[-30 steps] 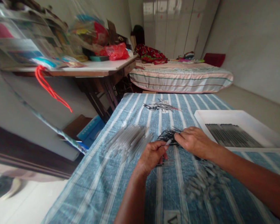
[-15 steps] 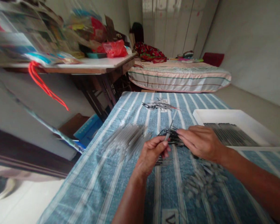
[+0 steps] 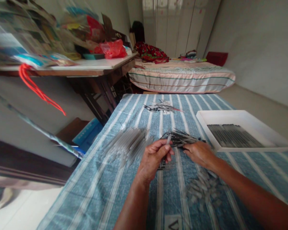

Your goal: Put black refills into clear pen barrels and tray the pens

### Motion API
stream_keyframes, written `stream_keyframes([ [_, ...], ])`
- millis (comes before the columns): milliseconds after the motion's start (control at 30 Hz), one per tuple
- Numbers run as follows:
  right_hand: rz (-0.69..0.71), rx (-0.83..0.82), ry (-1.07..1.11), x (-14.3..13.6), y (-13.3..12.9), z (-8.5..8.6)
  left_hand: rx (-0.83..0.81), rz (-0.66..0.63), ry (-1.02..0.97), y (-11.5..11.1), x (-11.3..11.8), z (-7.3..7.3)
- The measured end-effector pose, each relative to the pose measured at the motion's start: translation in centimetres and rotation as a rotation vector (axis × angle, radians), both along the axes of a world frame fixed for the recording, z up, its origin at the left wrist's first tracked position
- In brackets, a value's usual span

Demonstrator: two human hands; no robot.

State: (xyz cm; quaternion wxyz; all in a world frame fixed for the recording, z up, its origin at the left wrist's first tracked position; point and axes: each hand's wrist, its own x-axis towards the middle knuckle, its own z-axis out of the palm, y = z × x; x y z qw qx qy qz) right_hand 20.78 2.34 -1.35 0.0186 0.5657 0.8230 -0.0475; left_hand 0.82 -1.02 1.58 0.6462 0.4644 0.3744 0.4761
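My left hand (image 3: 156, 156) is closed in a pinch around a translucent grey pen barrel (image 3: 168, 139), whose tip sticks up past the thumb. Just right of it, my right hand (image 3: 199, 154) reaches to the near edge of a pile of thin black refill-like rods (image 3: 182, 137). Its fingers are bent together there, and whatever they hold is hidden. Left of the hands lies a bundle of grey barrels (image 3: 131, 143), somewhat blurred. Nearer to me, below my right hand, is a heap of short grey pieces, like pen caps (image 3: 204, 190).
A white tray (image 3: 268, 134) at the right holds a row of dark pens (image 3: 235, 135). Further back on the striped tablecloth (image 3: 105, 179) lies a small loose pile of thin pieces (image 3: 162, 107). A cluttered side table (image 3: 108, 65) stands left; a bed (image 3: 182, 76) is behind.
My right hand has moved down from beside the pen barrel's upper end to the black rods. The slender length rising from my left hand now looks much shorter. The view has shifted slightly.
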Motion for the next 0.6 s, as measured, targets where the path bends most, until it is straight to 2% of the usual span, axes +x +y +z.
stream_keyframes([
  [167,0.019,0.060,-0.131,-0.7,0.2,-0.5,-0.037,-0.046,0.061,0.0,0.0,0.0],
  [300,0.105,0.118,-0.061,-0.1,0.3,-0.9,-0.066,-0.077,0.116,0.1,0.0,-0.2],
  [367,0.139,0.135,0.079,0.4,0.3,-0.9,-0.086,-0.088,0.138,0.2,0.0,-0.3],
  [467,0.148,0.125,0.464,1.0,0.1,-0.9,-0.083,-0.115,0.181,0.2,0.0,-0.5],
  [600,0.026,-0.112,1.019,1.2,-0.5,-0.8,-0.089,-0.192,0.247,0.3,0.1,-0.7],
])
